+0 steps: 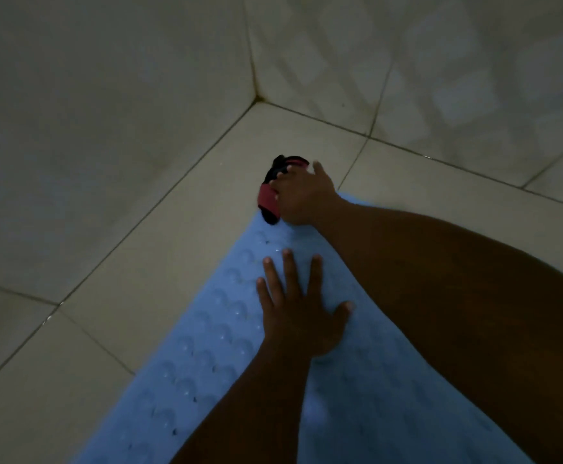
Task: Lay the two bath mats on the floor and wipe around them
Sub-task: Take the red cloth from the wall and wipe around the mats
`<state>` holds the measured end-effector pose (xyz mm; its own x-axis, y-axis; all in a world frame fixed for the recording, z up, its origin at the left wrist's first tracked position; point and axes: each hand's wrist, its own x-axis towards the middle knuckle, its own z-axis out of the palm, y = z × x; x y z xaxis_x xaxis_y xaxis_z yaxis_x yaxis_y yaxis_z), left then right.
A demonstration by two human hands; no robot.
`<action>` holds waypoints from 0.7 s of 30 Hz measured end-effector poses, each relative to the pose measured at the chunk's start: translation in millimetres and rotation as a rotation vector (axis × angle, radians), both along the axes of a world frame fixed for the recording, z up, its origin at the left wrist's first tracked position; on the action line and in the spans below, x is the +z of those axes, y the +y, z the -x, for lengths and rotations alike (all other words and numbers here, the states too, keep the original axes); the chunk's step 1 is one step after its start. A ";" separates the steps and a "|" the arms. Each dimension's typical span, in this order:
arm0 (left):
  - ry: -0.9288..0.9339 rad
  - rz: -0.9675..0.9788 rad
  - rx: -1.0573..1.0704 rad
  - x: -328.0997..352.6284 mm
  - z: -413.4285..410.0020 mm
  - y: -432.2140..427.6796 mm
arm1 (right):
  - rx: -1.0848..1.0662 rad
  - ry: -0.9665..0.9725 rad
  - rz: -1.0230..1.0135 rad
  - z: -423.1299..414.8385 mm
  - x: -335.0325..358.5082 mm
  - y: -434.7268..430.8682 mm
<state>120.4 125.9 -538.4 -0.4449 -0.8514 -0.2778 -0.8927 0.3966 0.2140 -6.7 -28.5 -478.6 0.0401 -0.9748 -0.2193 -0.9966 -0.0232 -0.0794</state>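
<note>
A light blue bath mat [206, 356] with rows of round bumps lies flat on the pale tiled floor [146, 249], running from the bottom of the view toward the corner of the room. My left hand [302, 313] rests palm down on the mat with its fingers spread. My right hand [305, 195] is at the mat's far end, closed on a red and black cloth [270, 195] pressed to the floor at the mat's edge. Only one mat is in view.
Two tiled walls [106, 78] meet in a corner [259, 95] just beyond the mat. Bare floor tiles with dark grout lines lie left of the mat and to the far right. The light is dim.
</note>
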 end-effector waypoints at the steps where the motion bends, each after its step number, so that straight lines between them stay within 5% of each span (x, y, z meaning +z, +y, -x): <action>1: -0.014 0.012 0.020 -3.4 2.5 0.9 | -0.053 -0.002 0.036 11.7 -0.9 -1.8; 17: -0.074 -0.050 0.063 13.5 2.7 -6.0 | -0.436 -0.037 -0.028 147.9 -11.2 153.9; 21: 0.029 0.057 -0.160 9.5 37.8 49.1 | -0.497 -0.056 -0.042 164.3 -12.8 195.0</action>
<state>82.6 175.0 -528.9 -0.5830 -0.7832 -0.2162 -0.8110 0.5454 0.2117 -171.0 166.5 -491.4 -0.4135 -0.8695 -0.2700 -0.8806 0.4573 -0.1240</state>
